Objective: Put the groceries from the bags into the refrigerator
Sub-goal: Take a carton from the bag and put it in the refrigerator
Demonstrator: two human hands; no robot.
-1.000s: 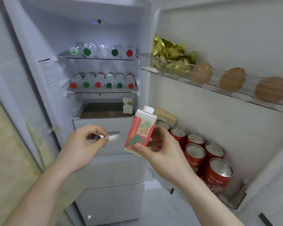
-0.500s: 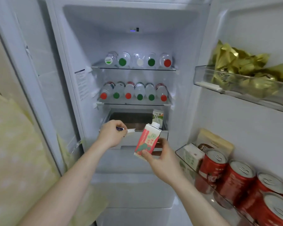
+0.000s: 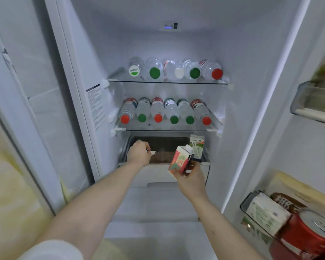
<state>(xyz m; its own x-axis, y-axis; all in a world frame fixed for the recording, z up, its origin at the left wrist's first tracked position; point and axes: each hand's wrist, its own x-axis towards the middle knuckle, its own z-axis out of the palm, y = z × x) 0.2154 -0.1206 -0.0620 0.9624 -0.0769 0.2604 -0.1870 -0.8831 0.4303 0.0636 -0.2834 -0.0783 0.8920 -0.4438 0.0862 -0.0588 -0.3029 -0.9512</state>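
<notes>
My right hand (image 3: 190,177) has its grip clamped on a red-and-white carton (image 3: 179,162), tilted, just in front of the open drawer (image 3: 163,147) below the lower glass shelf (image 3: 165,129). My left hand (image 3: 138,153) pinches a small white item (image 3: 152,152) above the drawer's front edge. A green-and-white carton (image 3: 197,145) stands in the drawer's right rear corner. Bottles (image 3: 165,111) lie on both shelves.

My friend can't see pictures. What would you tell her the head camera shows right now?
A person's right hand holds a red carton in front of an open refrigerator drawer, while the left hand pinches a small white item. Above, two shelves hold water bottles lying on their sides, and a green carton stands in the drawer.
</notes>
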